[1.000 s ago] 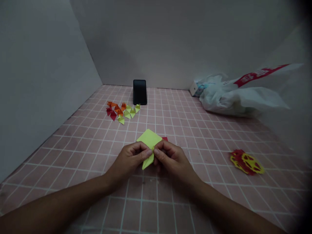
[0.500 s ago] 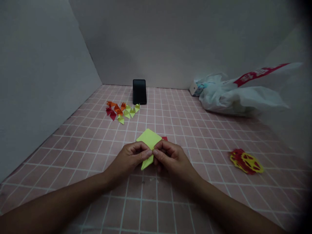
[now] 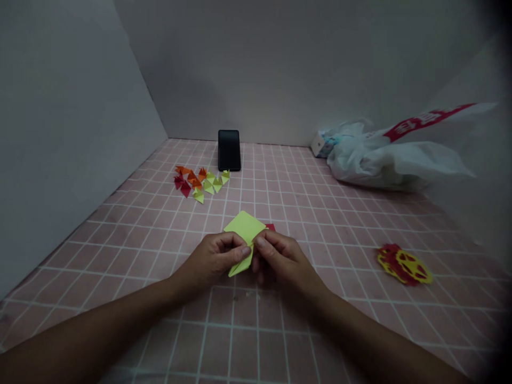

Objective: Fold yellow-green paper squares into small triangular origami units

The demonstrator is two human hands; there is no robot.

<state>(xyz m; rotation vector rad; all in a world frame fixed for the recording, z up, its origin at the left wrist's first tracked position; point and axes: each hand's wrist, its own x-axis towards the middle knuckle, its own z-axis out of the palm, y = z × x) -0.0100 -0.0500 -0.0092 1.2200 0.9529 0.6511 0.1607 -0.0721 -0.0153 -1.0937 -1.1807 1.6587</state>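
Between my two hands, above the near middle of the table, is a piece of yellow-green origami paper (image 3: 245, 225), partly folded, with one corner pointing away from me and a folded flap pointing toward me. My left hand (image 3: 218, 257) pinches its left side, thumb on top. On the right side, my right hand (image 3: 282, 257) pinches the edge of the paper between thumb and fingers. The fingertips cover part of the fold. A bit of red paper (image 3: 270, 227) shows just behind my right hand.
Several small folded paper pieces in red, orange (image 3: 193, 178) and yellow lie at the back left. A black phone (image 3: 229, 151) leans behind them. At the back right are a white plastic bag (image 3: 372, 162) and a small box (image 3: 320, 144). Red and yellow cut-out shapes (image 3: 405, 265) lie right.
My right thumb and fingers have shifted slightly up and right along the paper's edge. The near tip of the paper has swung a little left. My left hand stays about where it was.
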